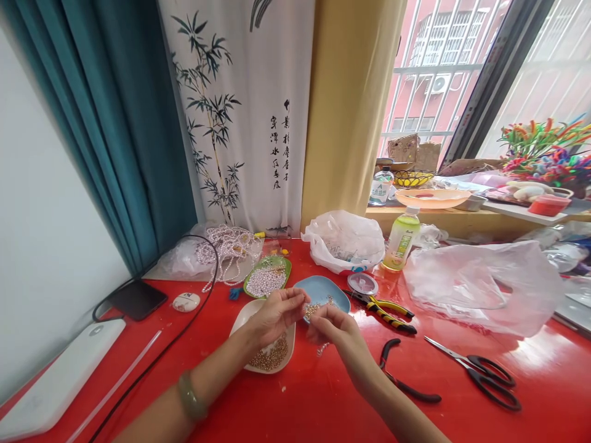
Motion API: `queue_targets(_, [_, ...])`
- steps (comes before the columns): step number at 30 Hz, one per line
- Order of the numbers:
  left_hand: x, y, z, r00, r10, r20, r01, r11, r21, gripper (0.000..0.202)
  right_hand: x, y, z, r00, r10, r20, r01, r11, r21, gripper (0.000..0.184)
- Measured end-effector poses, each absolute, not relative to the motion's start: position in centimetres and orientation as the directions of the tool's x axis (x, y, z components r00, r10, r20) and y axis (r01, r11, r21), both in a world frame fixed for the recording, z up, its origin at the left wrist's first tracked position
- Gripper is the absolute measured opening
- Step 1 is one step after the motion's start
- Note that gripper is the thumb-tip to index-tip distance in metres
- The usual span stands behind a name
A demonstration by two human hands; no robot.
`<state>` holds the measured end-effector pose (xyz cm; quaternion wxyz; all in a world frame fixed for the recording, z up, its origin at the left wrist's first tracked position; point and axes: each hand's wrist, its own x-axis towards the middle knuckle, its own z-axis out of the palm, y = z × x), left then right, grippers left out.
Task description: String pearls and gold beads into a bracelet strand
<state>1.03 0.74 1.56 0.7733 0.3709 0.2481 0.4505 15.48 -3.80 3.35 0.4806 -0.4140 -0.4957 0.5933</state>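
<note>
My left hand [277,315] and my right hand [335,329] meet above the red table [300,400], fingers pinched together on a short strand of small beads [318,307] that runs between them, with its end dangling near the table. Under my left hand lies a white dish [272,357] of golden beads. Just behind my hands is a blue dish [323,289] with a few beads. A green dish [268,277] of pearl beads sits further back left. I wear a green bangle [190,397] on the left wrist.
Yellow-handled pliers [383,307], red-and-black pliers [401,375] and black scissors [480,369] lie to the right. Plastic bags [480,286], a green bottle [401,237], a thread spool [362,283], pearl strings [226,246], a phone [138,298] and a black cable [152,357] surround the work spot.
</note>
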Motion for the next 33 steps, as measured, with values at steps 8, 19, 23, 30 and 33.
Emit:
queue_targets(8, [1.1, 0.7, 1.5, 0.475, 0.878, -0.056, -0.508, 0.326, 0.797, 0.015, 15.5, -3.9, 3.2, -0.186, 0.982, -0.019, -0.148, -0.047, -0.988, 0.018])
queue_targets(19, [1.3, 0.6, 1.5, 0.484, 0.874, -0.047, -0.521, 0.331, 0.787, 0.015, 15.7, -3.2, 2.3, -0.184, 0.983, -0.006, -0.149, -0.034, -0.988, 0.022])
queue_targets(23, [1.3, 0.6, 1.4, 0.490, 0.870, -0.049, -0.497, 0.325, 0.805, 0.017, 15.8, -3.3, 2.3, -0.187, 0.982, -0.023, -0.153, -0.053, -0.987, 0.026])
queue_targets(30, [1.5, 0.5, 1.4, 0.472, 0.881, -0.019, -0.409, 0.238, 0.881, 0.020, 16.0, -3.2, 2.5, -0.192, 0.979, -0.072, -0.157, -0.103, -0.982, 0.030])
queue_targets(33, [1.5, 0.5, 1.6, 0.445, 0.896, 0.002, -0.361, 0.177, 0.916, 0.018, 16.0, -3.1, 2.5, -0.182, 0.981, -0.067, -0.148, -0.095, -0.984, 0.031])
